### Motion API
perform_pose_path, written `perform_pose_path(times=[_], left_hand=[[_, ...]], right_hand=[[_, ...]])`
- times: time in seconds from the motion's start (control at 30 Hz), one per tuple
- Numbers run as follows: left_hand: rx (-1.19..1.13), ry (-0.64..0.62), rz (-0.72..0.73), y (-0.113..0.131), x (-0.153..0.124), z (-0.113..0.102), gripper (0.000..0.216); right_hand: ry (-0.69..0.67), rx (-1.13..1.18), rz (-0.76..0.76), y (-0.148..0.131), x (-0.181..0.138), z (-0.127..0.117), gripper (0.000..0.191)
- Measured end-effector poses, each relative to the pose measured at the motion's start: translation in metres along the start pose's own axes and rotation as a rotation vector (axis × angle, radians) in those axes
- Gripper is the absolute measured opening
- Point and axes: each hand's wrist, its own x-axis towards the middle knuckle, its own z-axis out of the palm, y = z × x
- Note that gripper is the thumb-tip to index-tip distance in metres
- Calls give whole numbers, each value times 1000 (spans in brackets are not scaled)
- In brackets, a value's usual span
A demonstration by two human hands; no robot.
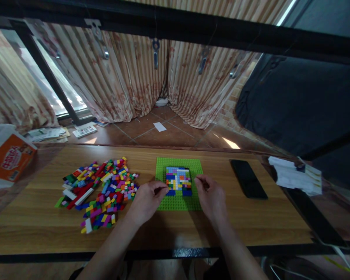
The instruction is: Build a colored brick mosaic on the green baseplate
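Note:
A flat build of many-coloured toy bricks sits on a green studded baseplate. At the build's left edge is my left hand, its thumb and forefinger pinched together with the tips by the lower left bricks. Whatever lies between those fingertips is too small to make out. Over the baseplate's right edge, my right hand is curled with thumb and fingers close together, apart from the build. Anything inside its grasp is hidden. Left of my left hand spreads a heap of loose toy bricks in mixed colours and lengths.
The wooden table carries a black phone on the right. Papers lie beyond its right end. A white and orange box stands at the left. Clips hang from a dark bar overhead, before striped curtains.

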Motion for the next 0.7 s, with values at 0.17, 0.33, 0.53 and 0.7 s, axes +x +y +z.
perform_pose_path(times=[0.17,0.33,0.53,0.7], left_hand=[[16,0,7,2,0,0,23],[56,-19,8,0,1,1,25],[65,-35,1,3,0,-1,24],[69,-16,-14,3,-1,1,20]], right_hand=[[-3,-88,45,2,1,12,45],[-45,-183,44,-1,-1,19,46],[-48,-268,36,-7,-3,21,39],[-46,-283,2,-6,-5,25,36]])
